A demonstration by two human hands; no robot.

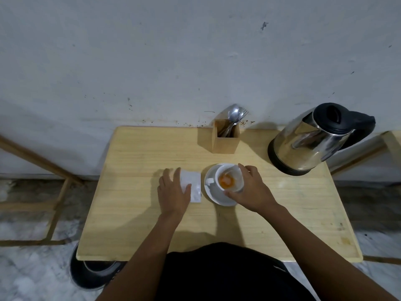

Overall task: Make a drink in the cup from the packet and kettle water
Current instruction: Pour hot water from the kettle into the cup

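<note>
A white cup (230,170) stands on a white saucer (213,195) in the middle of the wooden table, with orange powder (226,181) in its bottom. My right hand (252,187) wraps around the cup's right side, thumb at the near rim and fingers at the far rim. A white packet (194,184) lies flat on the table just left of the saucer. My left hand (172,192) rests on the packet's left part, fingers spread and thumb across it. A steel kettle (312,140) with a black lid and handle stands at the back right.
A wooden holder (225,141) with spoons and a fork (234,115) stands at the back of the table (141,213), against the wall. A dark shoe (93,272) shows on the floor below the table's near left corner. Wooden frames stand on both sides.
</note>
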